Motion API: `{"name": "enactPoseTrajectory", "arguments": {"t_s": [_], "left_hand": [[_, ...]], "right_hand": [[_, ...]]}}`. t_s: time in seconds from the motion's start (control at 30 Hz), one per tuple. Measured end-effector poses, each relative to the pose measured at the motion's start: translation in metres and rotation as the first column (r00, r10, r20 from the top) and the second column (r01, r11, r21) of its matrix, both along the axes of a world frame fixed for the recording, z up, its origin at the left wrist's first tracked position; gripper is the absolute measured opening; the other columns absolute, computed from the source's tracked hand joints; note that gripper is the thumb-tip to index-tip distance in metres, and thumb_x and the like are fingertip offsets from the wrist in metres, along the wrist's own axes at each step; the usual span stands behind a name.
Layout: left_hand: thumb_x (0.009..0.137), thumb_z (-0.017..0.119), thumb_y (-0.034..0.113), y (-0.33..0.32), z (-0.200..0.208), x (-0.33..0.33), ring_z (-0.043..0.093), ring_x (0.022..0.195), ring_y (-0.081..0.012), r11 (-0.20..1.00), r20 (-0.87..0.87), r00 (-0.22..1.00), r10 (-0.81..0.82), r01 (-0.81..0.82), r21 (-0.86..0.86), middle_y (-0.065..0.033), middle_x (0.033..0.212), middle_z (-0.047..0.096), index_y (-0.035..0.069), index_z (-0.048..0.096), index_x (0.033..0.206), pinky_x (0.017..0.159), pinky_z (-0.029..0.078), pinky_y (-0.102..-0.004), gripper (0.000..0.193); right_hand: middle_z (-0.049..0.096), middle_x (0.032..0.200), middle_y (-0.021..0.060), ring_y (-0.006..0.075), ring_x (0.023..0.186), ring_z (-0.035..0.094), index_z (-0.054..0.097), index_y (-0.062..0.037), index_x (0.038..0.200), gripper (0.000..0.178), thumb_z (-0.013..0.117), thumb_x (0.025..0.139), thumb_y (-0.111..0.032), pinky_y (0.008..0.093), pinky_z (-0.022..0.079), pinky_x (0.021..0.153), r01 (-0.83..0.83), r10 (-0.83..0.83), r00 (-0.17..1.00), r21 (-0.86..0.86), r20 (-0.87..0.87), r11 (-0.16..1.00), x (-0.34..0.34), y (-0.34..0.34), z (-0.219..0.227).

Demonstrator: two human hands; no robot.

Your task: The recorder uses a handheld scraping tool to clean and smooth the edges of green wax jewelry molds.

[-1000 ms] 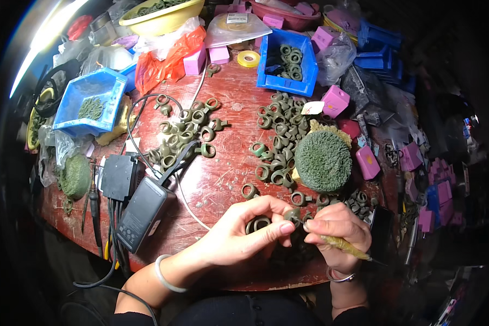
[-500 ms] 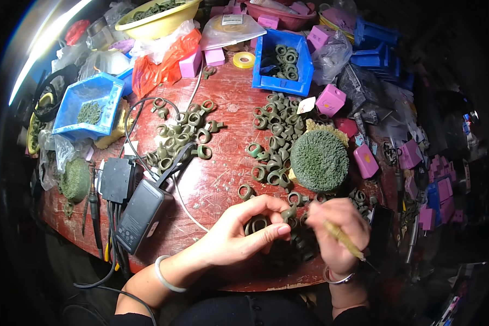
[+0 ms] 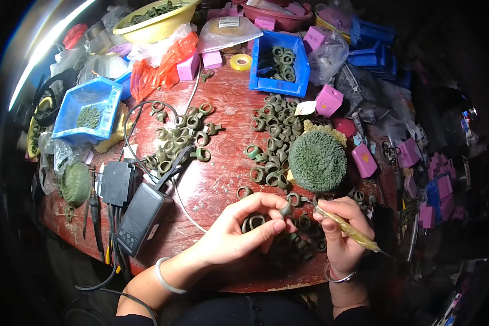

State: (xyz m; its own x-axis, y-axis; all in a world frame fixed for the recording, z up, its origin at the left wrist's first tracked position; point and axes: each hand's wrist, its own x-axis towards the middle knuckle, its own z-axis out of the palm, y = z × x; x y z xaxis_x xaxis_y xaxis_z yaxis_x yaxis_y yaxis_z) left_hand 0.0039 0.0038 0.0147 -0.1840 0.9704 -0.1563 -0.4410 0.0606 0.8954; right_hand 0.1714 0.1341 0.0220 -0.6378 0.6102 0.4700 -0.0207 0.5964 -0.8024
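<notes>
Left hand (image 3: pixel 244 225), lower centre of the frame: thumb and forefinger pinch a dark green piece (image 3: pixel 286 208), which sits at the fingertips. Right hand (image 3: pixel 343 231), lower right of centre: fingers closed pen-fashion around a yellow tool (image 3: pixel 358 237), front end directed at the piece. Whether tip and piece touch cannot be determined from this angle.

Risks, in the inspector's judgement:

1. Slip of the tool. The left thumb and forefinger lie close to the tip's line; too much push, or a piece turning in the pinch, could carry the tip into the skin.

2. Loss of the piece. The pinch covers only a small area. A release would likely drop it among the loose rings (image 3: pixel 309 224) below the hands, where similar colour would make it hard to pick out.

3. Rear point. The tool's thin back end sticks out at lower right and could snag if the wrist swings.

4. Cable. A white cable (image 3: pixel 182 211) runs down to the left forearm, near the adapter (image 3: pixel 144 217); a sweep of that arm could drag it.
</notes>
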Motion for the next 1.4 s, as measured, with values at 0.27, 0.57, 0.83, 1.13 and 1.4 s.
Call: {"name": "enactPoseTrajectory", "arguments": {"t_s": [0.27,0.57,0.83,1.13,1.4], "left_hand": [[0.093,0.061,0.006,-0.001,-0.007,0.002,0.055,0.066,-0.0073,0.998,0.063,0.998,0.031,-0.035,0.059,-0.0051,0.094,0.063,0.006,0.041,0.127,0.056,0.046,-0.0208,0.040],[0.088,0.066,0.003,0.000,-0.001,0.001,0.055,0.064,-0.0061,1.000,-0.015,1.000,0.006,-0.005,0.014,-0.0050,0.091,0.065,0.003,0.050,0.124,0.053,0.042,-0.0193,0.040],[0.085,0.072,0.009,-0.002,-0.003,0.001,0.055,0.067,-0.0030,0.997,-0.184,0.981,0.053,-0.062,-0.043,0.0029,0.082,0.061,0.003,0.062,0.111,0.060,0.046,-0.0197,0.028],[0.087,0.069,0.009,0.002,0.001,-0.005,0.056,0.069,-0.0050,0.996,0.147,0.989,-0.028,0.040,-0.075,-0.0038,0.091,0.068,0.004,0.058,0.125,0.058,0.045,-0.0203,0.040],[0.093,0.060,0.011,0.000,0.010,-0.008,0.053,0.063,-0.0065,0.972,0.382,0.900,-0.209,0.235,-0.021,-0.0101,0.104,0.068,0.006,0.037,0.145,0.057,0.041,-0.0173,0.057]], "right_hand": [[0.063,0.079,0.0062,0.0182,0.067,0.058,0.058,-0.0021,0.098,0.030,0.077,0.081,-0.017,0.0277,0.046,0.061,-0.052,0.055,0.991,0.031,-0.124,0.998,-0.001,-0.003,-0.006],[0.065,0.081,0.0074,0.0212,0.070,0.061,0.060,-0.0035,0.099,0.029,0.079,0.078,-0.011,0.0312,0.050,0.063,-0.179,0.201,0.976,0.228,-0.078,0.957,-0.008,0.001,0.000],[0.061,0.081,0.0076,0.0181,0.070,0.055,0.056,-0.0006,0.099,0.025,0.073,0.084,-0.012,0.0288,0.045,0.063,-0.061,0.061,0.988,0.004,-0.141,0.998,0.002,-0.005,-0.004],[0.063,0.083,0.0083,0.0186,0.074,0.058,0.057,0.0003,0.099,0.024,0.073,0.085,-0.012,0.0279,0.047,0.067,-0.147,0.128,0.971,-0.082,-0.201,0.986,-0.001,0.001,-0.006],[0.068,0.093,0.0121,0.0169,0.085,0.066,0.063,0.0036,0.103,0.022,0.069,0.088,-0.011,0.0269,0.050,0.079,-0.280,0.221,0.958,-0.435,-0.182,0.856,0.001,-0.001,-0.007]]}}
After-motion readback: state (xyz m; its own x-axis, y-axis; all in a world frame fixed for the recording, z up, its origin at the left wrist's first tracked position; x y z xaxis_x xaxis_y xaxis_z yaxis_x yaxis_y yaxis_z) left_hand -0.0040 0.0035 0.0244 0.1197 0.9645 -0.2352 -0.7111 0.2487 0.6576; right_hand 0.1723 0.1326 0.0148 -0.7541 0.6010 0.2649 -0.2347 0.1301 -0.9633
